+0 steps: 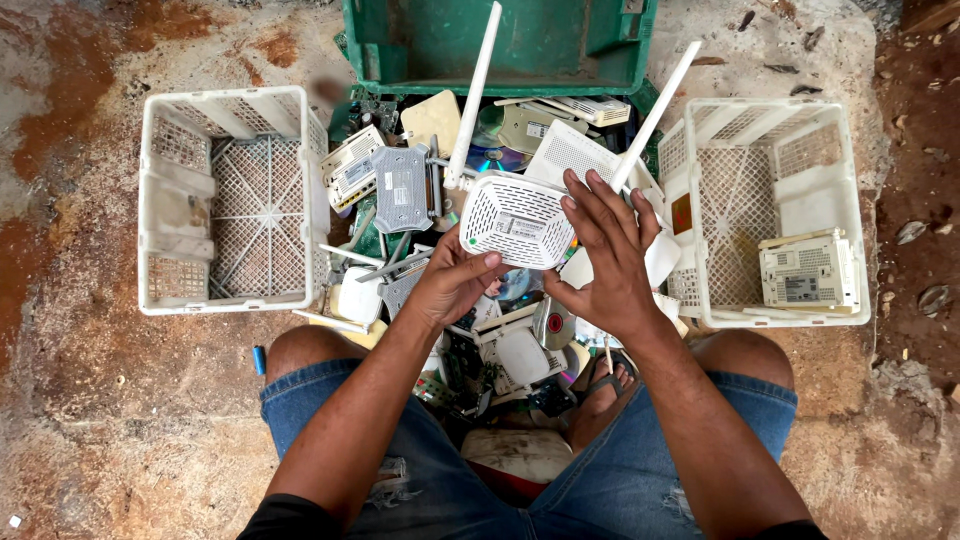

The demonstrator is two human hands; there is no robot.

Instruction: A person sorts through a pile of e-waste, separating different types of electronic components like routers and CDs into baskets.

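Note:
I hold a white router (516, 220) with two long antennas, its vented underside facing up, above a heap of scrap electronics (500, 330). My left hand (452, 280) grips its lower left edge, thumb on the casing. My right hand (603, 255) grips its right side with fingers spread over the edge. One antenna (473, 95) points up and away, the other (657, 112) slants to the upper right.
A white plastic crate (165, 200) stands at the left. Another white crate (835, 130) at the right holds a white box-shaped device (808, 270). A green bin (500, 75) sits beyond the heap. My knees in denim shorts frame the pile on a dirt floor.

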